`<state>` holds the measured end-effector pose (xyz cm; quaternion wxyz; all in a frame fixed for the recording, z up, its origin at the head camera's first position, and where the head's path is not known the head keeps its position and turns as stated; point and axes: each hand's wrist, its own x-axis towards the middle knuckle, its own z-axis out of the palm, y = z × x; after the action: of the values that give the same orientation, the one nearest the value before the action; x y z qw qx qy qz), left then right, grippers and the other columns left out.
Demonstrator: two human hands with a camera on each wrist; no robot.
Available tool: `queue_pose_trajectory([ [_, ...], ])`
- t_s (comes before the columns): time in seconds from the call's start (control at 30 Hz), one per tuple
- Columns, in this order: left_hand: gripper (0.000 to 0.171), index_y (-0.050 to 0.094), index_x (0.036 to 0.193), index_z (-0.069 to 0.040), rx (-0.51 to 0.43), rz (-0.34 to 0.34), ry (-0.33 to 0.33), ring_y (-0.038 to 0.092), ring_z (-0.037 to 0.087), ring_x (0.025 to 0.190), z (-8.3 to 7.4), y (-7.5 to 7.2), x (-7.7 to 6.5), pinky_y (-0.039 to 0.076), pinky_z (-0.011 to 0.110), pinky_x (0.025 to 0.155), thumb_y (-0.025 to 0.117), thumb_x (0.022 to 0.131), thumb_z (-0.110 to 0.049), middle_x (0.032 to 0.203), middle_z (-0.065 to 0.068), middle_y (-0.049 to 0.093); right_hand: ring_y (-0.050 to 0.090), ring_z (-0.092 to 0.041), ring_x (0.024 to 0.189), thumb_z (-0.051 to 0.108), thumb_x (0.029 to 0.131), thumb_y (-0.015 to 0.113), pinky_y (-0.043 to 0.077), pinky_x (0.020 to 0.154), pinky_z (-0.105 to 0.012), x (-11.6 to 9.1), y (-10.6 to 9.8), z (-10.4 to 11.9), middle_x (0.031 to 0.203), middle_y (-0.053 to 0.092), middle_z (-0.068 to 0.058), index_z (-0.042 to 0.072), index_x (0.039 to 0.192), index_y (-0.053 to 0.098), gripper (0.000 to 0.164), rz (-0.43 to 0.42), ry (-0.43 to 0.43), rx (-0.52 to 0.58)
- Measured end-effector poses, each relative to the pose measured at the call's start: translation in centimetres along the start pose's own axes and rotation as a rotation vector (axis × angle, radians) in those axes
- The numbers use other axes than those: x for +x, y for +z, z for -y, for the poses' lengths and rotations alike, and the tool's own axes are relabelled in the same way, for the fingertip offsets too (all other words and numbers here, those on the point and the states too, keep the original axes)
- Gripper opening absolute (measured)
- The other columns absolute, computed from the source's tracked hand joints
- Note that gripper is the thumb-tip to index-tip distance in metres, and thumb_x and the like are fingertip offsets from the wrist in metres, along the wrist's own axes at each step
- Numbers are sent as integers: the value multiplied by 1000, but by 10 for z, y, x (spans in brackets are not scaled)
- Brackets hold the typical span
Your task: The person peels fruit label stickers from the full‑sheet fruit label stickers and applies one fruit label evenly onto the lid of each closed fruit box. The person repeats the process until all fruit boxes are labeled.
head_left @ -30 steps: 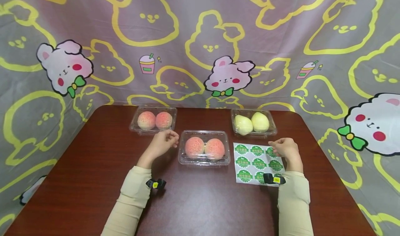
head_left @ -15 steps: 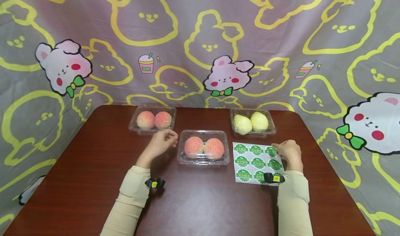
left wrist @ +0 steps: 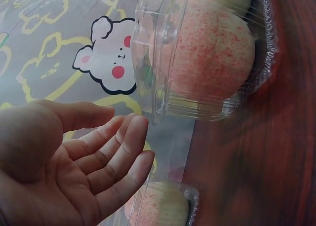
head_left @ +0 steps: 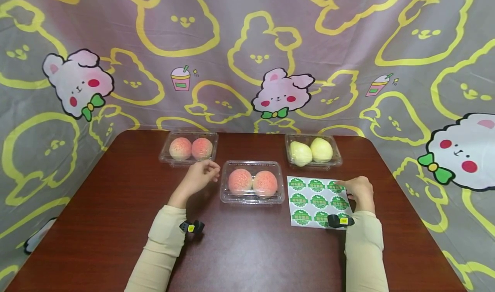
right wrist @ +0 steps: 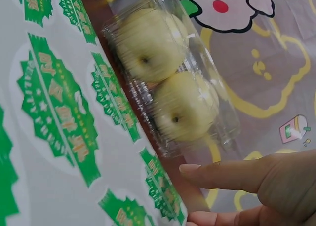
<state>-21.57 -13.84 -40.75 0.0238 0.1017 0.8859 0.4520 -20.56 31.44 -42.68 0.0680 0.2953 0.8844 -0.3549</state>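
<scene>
My left hand [head_left: 201, 176] hovers over the table, left of the middle clear clamshell box [head_left: 252, 199] holding two pink peaches [head_left: 265, 183]. In the left wrist view the left hand [left wrist: 84, 162] has loosely bent fingers apart from the box, with nothing in them. My right hand [head_left: 359, 191] is at the upper right corner of a white sheet of round green stickers [head_left: 319, 201], one finger reaching over the corner sticker. In the right wrist view the right hand's thumb [right wrist: 222, 176] stands apart from the lower fingers, whose tips are right at the sheet's edge.
A second clamshell box of peaches [head_left: 191, 149] stands at the back left. A clamshell box with two pale yellow-green pears [head_left: 322, 150] stands at the back right, behind the sticker sheet. A patterned cloth [head_left: 216, 38] hangs around the brown table [head_left: 239, 249].
My right hand first draws back slightly to the right, then extends a finger over the sheet's upper right corner. The left hand and the boxes stay in place.
</scene>
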Motion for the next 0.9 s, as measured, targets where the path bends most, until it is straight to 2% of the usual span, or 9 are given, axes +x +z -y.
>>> queue_pose_trajectory([
  [0.2,19,63,104,4,11,-2,-5,70,28,79,0,0,0,55,31,69,56,96,-11,90,22,71,58,-40,98,19,79,76,53,88,-48,4,5,-3,113,53,-28,-10,99,55,41,9,46,94],
  [0.37,19,63,104,5,4,-3,-6,70,28,79,0,-1,0,55,31,69,56,96,-11,90,22,71,54,-39,100,9,77,75,48,95,-53,7,6,-7,108,56,-26,-12,97,60,32,11,28,178],
  [0.47,19,63,104,5,2,-2,-8,70,28,79,0,-2,0,55,31,69,56,96,-11,89,23,70,52,-35,97,8,78,74,51,87,-49,10,4,-11,102,58,-21,-13,101,63,33,39,2,209],
  [0.53,20,63,104,5,2,0,-8,70,28,79,1,-2,0,55,31,69,56,96,-12,89,23,70,52,-30,93,10,79,73,52,77,-41,12,2,-13,95,60,-15,-12,103,64,34,64,-1,225],
  [0.67,20,63,105,5,-5,3,-13,70,26,78,1,-2,0,55,32,70,56,96,-12,90,23,70,52,-19,80,15,83,72,46,63,-27,13,-2,-14,77,60,1,-7,110,65,36,132,16,304],
  [0.77,20,62,105,5,-16,3,-12,70,25,78,0,-3,-1,56,34,71,56,96,-11,90,23,70,54,-12,71,19,87,69,48,63,-25,11,-5,-12,68,59,9,-6,117,62,40,186,14,370],
  [0.9,20,62,105,5,-25,-1,-8,70,25,78,1,-3,-1,56,35,72,56,96,-11,90,23,70,56,-7,68,23,92,63,50,65,-23,11,-6,-11,67,59,13,-7,126,54,46,227,-19,390],
])
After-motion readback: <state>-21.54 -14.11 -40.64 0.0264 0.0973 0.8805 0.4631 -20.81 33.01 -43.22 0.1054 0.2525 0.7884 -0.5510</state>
